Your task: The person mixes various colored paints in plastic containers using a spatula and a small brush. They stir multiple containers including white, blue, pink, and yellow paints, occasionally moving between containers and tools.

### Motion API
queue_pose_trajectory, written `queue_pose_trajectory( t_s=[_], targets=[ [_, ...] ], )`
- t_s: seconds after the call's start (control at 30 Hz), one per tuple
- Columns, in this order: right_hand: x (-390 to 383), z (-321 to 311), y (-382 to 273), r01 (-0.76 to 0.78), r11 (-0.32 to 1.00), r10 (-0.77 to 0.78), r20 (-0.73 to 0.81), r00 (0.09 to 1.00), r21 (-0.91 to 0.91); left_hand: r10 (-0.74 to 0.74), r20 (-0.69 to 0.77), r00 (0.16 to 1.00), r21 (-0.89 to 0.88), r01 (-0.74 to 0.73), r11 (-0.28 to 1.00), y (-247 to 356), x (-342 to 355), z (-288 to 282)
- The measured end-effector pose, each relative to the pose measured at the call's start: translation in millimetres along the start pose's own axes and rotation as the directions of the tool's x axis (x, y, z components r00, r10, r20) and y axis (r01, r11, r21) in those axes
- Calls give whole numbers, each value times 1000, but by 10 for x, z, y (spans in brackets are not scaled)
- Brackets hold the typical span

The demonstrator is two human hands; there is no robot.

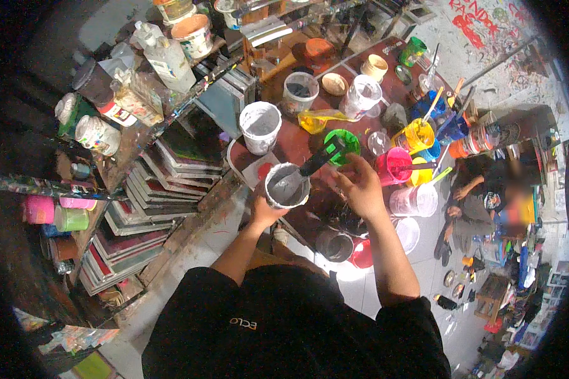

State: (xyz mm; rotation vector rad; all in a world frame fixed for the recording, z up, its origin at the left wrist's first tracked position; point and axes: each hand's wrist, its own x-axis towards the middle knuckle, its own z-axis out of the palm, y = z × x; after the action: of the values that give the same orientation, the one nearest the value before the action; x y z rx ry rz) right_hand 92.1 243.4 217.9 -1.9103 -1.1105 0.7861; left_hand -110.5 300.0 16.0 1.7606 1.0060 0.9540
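Observation:
My left hand [267, 208] grips a white tub of grey paint [284, 192] from its lower left side. A tool with a thick black handle [321, 156] leans out of that tub toward the upper right, its lower end in the paint. Just right of the handle, my right hand [357, 183] has bent fingers spread apart, not wrapped round it. Behind the handle stands a bright green tub [346, 140], and right of my hand a pink tub [395, 163].
A red-brown table [241, 163] carries several paint buckets, a yellow one [414, 132] among them. On the left are shelves with containers [171, 69] and stacked screen frames [142, 208]. At the right a person [487, 189] sits low near cluttered items on the tiled floor [423, 284].

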Motion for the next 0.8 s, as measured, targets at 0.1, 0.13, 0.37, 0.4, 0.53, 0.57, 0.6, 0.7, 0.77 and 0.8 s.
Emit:
queue_pose_trajectory(
  t_s=[0.1, 0.13, 0.37, 0.4, 0.53, 0.57, 0.6, 0.7, 0.77, 0.8],
  targets=[
    [-95, -16, 109, 72, 960, -69, -21, 997, 271, -42, -1, 999, -51, 42, 998, 5, -44, -10],
    [-117, -28, 99, 107, 950, -99, -43, 994, 292, -46, -33, 998, -4, 46, 999, -36, -74, 4],
    [-287, -73, 100, 69, 948, -68, -14, 998, 310, -57, -37, 998, 20, 58, 998, 8, -59, 23],
    [-308, -69, 96, 56, 948, -57, -7, 998, 312, -75, -47, 996, 49, 77, 996, -28, -91, 27],
    [-439, -46, 82, 84, 897, -82, -24, 996, 433, -153, -16, 988, 86, 154, 984, -31, -170, 50],
    [-479, -47, 114, 111, 881, -106, -37, 994, 460, -156, -35, 987, 107, 159, 981, -16, -238, 60],
    [-518, -53, 110, 122, 911, -114, -43, 993, 394, -166, -34, 986, 96, 169, 981, -2, -302, 46],
    [-768, -70, -7, 83, 855, -44, -87, 995, 512, -270, -151, 951, 204, 297, 933, -110, -577, -18],
    [-902, -143, 51, 223, 896, -180, -145, 973, 384, -289, -174, 941, 151, 316, 937, -235, -784, -148],
    [-976, -167, 93, 280, 906, -237, -167, 957, 317, -332, -220, 917, 124, 364, 923, -338, -922, -206]
  ],
)
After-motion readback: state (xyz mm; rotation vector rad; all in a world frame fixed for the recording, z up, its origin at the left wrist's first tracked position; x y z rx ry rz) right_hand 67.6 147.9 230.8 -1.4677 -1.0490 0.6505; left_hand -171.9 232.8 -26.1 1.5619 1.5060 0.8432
